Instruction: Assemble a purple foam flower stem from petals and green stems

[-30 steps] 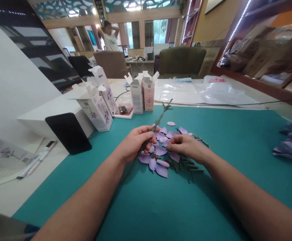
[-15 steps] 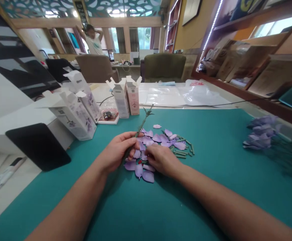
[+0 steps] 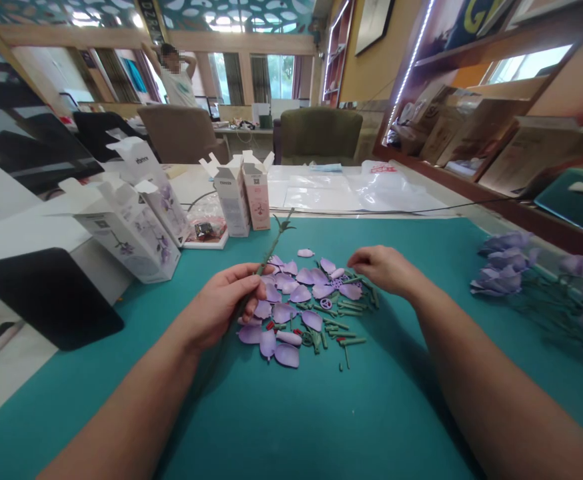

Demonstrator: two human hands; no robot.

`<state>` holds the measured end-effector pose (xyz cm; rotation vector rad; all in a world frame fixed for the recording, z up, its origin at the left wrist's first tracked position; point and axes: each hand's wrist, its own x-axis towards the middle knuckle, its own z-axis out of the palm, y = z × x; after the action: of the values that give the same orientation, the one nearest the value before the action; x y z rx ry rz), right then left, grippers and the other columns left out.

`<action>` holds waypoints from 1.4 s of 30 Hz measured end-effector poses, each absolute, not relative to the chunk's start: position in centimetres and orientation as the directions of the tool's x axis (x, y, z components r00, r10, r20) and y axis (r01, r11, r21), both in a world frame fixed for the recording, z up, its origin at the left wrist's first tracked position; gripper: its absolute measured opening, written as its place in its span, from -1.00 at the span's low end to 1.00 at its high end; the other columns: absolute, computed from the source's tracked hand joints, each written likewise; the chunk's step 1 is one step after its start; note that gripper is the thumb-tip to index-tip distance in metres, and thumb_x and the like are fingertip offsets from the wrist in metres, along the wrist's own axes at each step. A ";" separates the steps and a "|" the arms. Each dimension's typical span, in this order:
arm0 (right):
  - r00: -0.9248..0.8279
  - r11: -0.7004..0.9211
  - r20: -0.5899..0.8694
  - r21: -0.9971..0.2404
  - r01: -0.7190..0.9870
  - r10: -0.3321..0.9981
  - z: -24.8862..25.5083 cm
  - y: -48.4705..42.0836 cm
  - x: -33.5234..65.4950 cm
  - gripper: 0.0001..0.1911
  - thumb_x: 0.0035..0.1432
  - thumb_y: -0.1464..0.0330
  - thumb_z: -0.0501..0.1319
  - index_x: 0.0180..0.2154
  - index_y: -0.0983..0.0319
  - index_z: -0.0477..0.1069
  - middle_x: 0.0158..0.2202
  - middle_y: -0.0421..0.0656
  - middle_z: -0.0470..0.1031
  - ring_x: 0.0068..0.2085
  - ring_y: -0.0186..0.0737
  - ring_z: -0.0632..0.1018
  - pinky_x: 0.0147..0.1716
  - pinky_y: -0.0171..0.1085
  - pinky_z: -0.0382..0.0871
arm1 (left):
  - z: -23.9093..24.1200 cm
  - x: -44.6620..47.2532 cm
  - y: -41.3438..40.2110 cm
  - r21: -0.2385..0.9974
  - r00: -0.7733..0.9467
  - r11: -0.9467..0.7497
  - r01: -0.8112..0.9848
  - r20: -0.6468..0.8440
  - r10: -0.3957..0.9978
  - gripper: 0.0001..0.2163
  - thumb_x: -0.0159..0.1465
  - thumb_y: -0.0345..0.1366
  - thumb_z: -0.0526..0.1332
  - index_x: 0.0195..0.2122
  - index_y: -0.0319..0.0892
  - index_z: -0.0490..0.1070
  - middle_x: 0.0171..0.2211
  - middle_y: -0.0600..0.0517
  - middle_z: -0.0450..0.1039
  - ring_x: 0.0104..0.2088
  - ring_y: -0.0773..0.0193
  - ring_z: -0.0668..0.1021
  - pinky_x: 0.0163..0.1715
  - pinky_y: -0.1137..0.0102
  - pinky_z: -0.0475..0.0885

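My left hand (image 3: 231, 293) is closed around a green artificial flower stem (image 3: 270, 252), which slants up and away to a small leafy tip. Just right of it lies a spread of loose purple petals (image 3: 284, 312). Several green stem pieces (image 3: 350, 309) and a few tiny red parts are scattered among and beside them. Over the far right edge of this spread is my right hand (image 3: 384, 268), its fingers curled together. Whatever those fingertips may hold is hidden. A purple wheel-shaped piece (image 3: 326, 303) lies among the green parts.
Opened white boxes (image 3: 136, 230) and two upright boxes (image 3: 257, 197) stand at the back left. A black tablet-like panel (image 3: 46, 300) leans at left. Purple artificial flowers (image 3: 501, 263) lie at right on the green mat (image 3: 291, 427). A person (image 3: 179, 83) is in the background.
My right hand has moved from the middle of the petals to the right and away from me, uncovering green and red pieces. My left hand still holds the stem. The view has shifted slightly.
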<state>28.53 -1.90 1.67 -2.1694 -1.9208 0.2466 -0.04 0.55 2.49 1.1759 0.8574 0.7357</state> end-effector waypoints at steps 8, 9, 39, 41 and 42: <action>0.035 -0.074 -0.134 -0.298 0.952 0.990 0.5 -1.6 29.7 -0.70 0.04 0.46 0.12 -0.23 0.16 0.56 -0.27 -0.18 0.59 -0.26 -0.23 0.53 -0.33 -0.36 0.29 | 2.5 -0.1 0.7 0.969 0.483 0.245 -0.033 -0.200 0.853 -0.75 0.11 -0.30 0.26 -0.18 -0.22 0.39 -0.55 0.13 0.35 -0.69 0.48 0.29 -0.70 0.54 0.23; 0.009 -0.055 -0.148 -0.307 0.950 0.989 0.4 -1.6 29.5 -0.70 0.04 0.47 0.11 -0.23 0.16 0.56 -0.26 -0.18 0.59 -0.25 -0.23 0.53 -0.32 -0.36 0.29 | 2.5 -0.1 0.7 0.969 0.482 0.245 -0.030 -0.200 0.853 -0.75 0.11 -0.30 0.26 -0.18 -0.21 0.39 -0.55 0.13 0.35 -0.69 0.48 0.29 -0.70 0.54 0.24; -0.054 0.027 -0.062 -0.374 0.927 0.997 0.9 -1.9 26.3 -0.76 0.14 0.44 0.11 -0.24 0.14 0.53 -0.21 -0.21 0.59 -0.19 -0.22 0.53 -0.25 -0.34 0.31 | 2.4 -0.2 0.8 0.979 0.485 0.203 -0.033 -0.162 0.859 -0.74 0.12 -0.32 0.24 -0.15 -0.25 0.43 -0.54 0.10 0.35 -0.68 0.49 0.30 -0.73 0.57 0.20; -0.039 0.017 -0.057 -0.352 0.936 0.998 0.6 -1.8 26.3 -0.75 0.16 0.43 0.10 -0.21 0.16 0.53 -0.18 -0.18 0.58 -0.17 -0.20 0.53 -0.23 -0.33 0.30 | 2.4 -0.2 0.8 0.979 0.490 0.202 -0.035 -0.159 0.857 -0.74 0.13 -0.32 0.24 -0.14 -0.25 0.43 -0.54 0.10 0.35 -0.68 0.49 0.30 -0.73 0.57 0.20; -0.048 0.030 -0.045 -0.345 0.938 0.998 0.3 -1.7 26.1 -0.73 0.17 0.43 0.09 -0.17 0.17 0.52 -0.14 -0.16 0.57 -0.15 -0.19 0.52 -0.20 -0.32 0.30 | 2.4 -0.2 0.8 0.978 0.493 0.204 -0.038 -0.159 0.856 -0.74 0.13 -0.32 0.24 -0.14 -0.25 0.43 -0.54 0.10 0.35 -0.68 0.49 0.30 -0.73 0.57 0.21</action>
<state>26.14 -1.70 0.32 -2.0098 -2.0921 0.4197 -0.23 0.82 2.38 1.2091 0.8551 0.7426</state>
